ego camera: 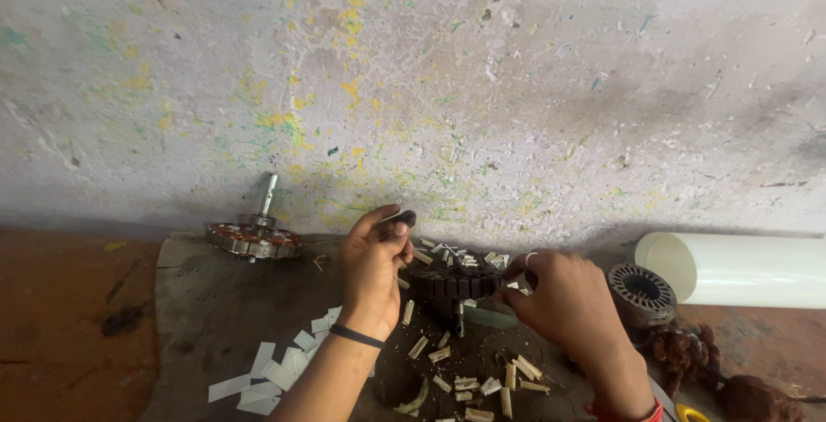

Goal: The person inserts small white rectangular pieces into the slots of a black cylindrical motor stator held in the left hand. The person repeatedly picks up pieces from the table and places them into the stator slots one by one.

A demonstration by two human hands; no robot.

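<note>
— Head view: I see the dark motor stator [454, 284] on the desk [198, 319], between both hands.
— Grips?
— My right hand [564, 301] pinches its rim, seemingly steadying it. My left hand [372, 263] is closed on a small dark tool [403, 217], raised above. Paper strips [275, 370] lie nearby.

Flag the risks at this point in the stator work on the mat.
1. The left hand pinches a small dark tool right above the dark slotted stator; a slip could jab the right hand, whose fingers grip the stator's edge.
2. Pale slot strips litter the mat around it; scraps could be dragged into the slots.
3. The wound rotor sits near the mat's far edge, where an elbow could knock it.
</note>
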